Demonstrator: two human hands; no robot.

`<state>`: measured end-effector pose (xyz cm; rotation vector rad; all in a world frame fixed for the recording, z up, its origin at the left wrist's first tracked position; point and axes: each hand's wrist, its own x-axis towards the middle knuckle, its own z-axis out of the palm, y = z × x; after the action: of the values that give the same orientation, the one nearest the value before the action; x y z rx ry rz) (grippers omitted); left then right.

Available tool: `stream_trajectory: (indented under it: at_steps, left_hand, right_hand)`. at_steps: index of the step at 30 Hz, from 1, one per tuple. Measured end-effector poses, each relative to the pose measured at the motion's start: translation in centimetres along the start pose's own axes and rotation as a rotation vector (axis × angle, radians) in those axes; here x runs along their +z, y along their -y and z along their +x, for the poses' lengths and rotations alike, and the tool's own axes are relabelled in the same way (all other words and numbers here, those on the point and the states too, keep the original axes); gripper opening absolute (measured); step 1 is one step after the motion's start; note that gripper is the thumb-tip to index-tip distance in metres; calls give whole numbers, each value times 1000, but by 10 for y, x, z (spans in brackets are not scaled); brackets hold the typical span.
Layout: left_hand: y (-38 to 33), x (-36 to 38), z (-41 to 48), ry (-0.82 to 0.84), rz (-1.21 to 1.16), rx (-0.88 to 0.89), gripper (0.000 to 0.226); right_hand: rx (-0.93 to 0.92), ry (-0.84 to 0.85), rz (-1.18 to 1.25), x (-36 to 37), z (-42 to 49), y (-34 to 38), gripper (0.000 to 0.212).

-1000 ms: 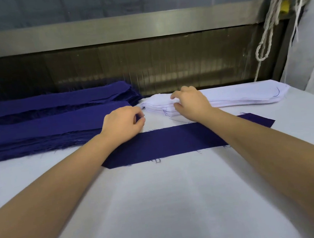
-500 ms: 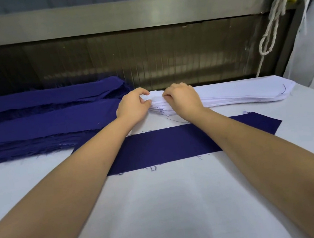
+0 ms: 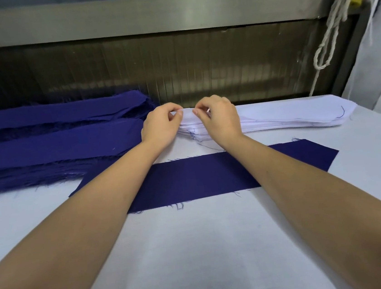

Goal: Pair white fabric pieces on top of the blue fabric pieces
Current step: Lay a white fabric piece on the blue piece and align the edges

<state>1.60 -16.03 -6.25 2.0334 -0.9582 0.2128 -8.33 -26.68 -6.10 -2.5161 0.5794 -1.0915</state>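
Peeling one white piece off the pile at twelve o'clock.

The white cloth-covered table [image 3: 197,250] lies open toward six, and the dark blue rectangular fabric strip [image 3: 203,178] lies flat under my wrists. At the stack of long white fabric pieces [image 3: 288,115], my left hand [image 3: 161,126] and right hand [image 3: 219,117] pinch the top layer's end. I should lift one ply only, then match edges.

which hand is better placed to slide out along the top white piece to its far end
Likely right. The right hand pinches the white stack inboard of the left hand, which pinches its very end, so the long run lies on the right hand's side.
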Motion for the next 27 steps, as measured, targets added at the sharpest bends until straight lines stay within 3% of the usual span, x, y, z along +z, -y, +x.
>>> stream_trajectory:
  at_steps: [11, 19, 23, 27]
  left_hand:
    - [-19, -14, 10, -70, 12, 31, 17]
    - [-10, -30, 0, -58, -162, -5, 15]
    - [-1, -40, -11, -73, -186, -53, 19]
    - [3, -49, -20, -39, -286, -101, 20]
  right_hand:
    - [-14, -89, -135, -6, 1, -13, 22]
    - [235, -30, -290, -24, 4, -45, 31]
    - [400, 53, -203, -34, 7, -47, 25]
    - [345, 165, -257, -31, 6, -33, 34]
